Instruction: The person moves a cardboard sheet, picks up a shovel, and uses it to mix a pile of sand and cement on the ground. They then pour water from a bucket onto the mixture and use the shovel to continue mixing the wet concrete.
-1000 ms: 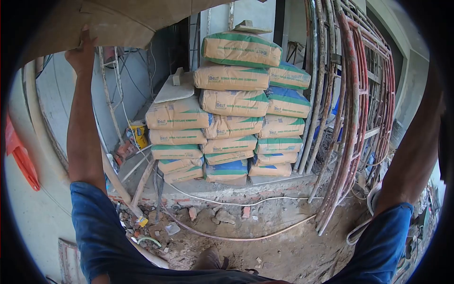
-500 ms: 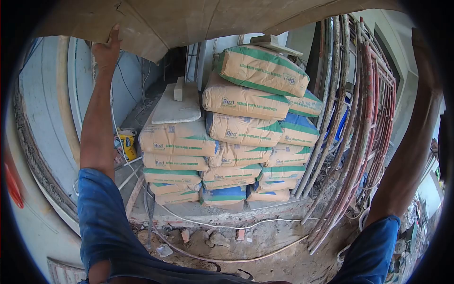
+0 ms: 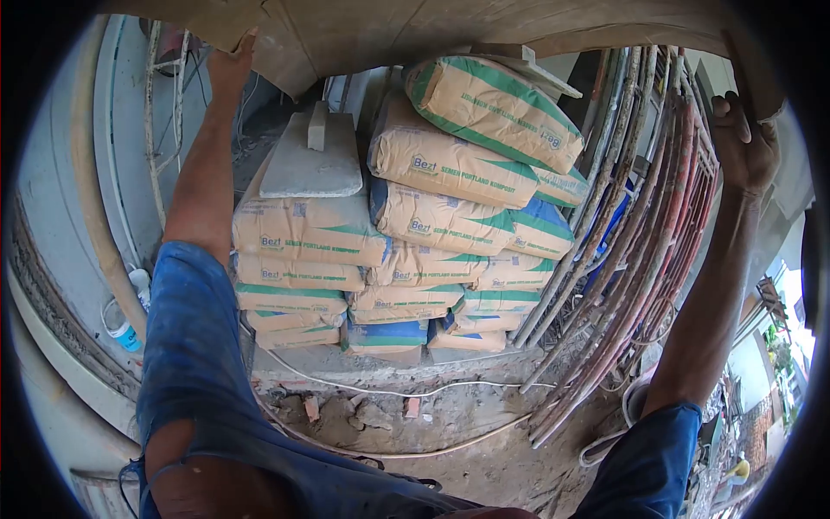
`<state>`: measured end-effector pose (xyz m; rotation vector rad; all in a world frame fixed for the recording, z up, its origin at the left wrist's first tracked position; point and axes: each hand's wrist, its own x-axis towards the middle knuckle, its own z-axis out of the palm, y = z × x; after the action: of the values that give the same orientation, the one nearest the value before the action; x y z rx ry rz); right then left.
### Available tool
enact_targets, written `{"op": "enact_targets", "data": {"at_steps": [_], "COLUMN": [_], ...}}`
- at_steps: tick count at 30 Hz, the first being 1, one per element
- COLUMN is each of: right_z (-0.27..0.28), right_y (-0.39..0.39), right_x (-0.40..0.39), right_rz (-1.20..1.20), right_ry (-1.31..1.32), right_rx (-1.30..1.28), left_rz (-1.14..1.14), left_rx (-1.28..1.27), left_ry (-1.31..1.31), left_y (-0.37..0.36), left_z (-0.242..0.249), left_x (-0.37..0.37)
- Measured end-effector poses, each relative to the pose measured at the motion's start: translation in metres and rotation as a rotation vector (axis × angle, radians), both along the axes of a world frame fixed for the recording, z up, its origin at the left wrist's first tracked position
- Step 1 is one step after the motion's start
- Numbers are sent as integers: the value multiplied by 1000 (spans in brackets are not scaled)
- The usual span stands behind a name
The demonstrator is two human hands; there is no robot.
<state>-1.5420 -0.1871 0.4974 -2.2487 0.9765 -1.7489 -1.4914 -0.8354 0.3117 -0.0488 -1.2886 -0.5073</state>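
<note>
A creased brown sheet [image 3: 372, 35] that looks like sack paper spans the top of the view above my head. My left hand [image 3: 232, 65] is raised and closed on its lower left edge, thumb uppermost. At the far right, my right hand [image 3: 748, 147] is up with bent fingers around a hanging brown flap of the sheet; part of that grip is in shadow. In front of me rises a stack of cement bags [image 3: 450, 221] printed "Bezt", with one bag [image 3: 501, 112] tilted on top. A grey board [image 3: 316, 169] bearing a small block [image 3: 317, 128] lies on the left bags.
Rusty scaffold frames [image 3: 644, 225] lean to the right of the stack. A pale hose [image 3: 406, 454] crosses the dirt floor, near broken bricks [image 3: 412, 406]. A small bucket [image 3: 125, 333] stands at the left wall.
My view has shifted, and the bag stack sits higher and slightly left. My left hand appears farther right, still on the sheet. The right hand shows lower, its fingers now visible.
</note>
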Motion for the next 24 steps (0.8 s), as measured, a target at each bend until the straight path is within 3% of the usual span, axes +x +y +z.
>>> {"op": "enact_targets", "data": {"at_steps": [2,6,9,14,16,20,22,24], "right_z": [-2,17,20,12,-16,-71,-102,-127], "right_y": [-14,-34,-45,-42,-32,-20,-19,2], "right_x": [11,13,35,24,21,33,53,34], "right_rz": [19,108,-9,47,-182,-388,-453,-346], "right_ry": [-41,40,-12,144,-26,-532,-593,-571], "right_rx": [73,151,81,115,-97,-286,-332,-247], "left_rz": [-115,40,1,-147,-209,-400,-540,-719], "left_rx": [123,126,256,392,404,442,465,478], "left_ry": [8,-65,-252,-469,-526,-580,-572,-530], "left_y": [-1,-19,-22,14,22,41,49,57], "left_z": [14,15,-1,-56,-73,-106,-123,-144], "left_x": [4,14,21,48,59,84,99,112]}}
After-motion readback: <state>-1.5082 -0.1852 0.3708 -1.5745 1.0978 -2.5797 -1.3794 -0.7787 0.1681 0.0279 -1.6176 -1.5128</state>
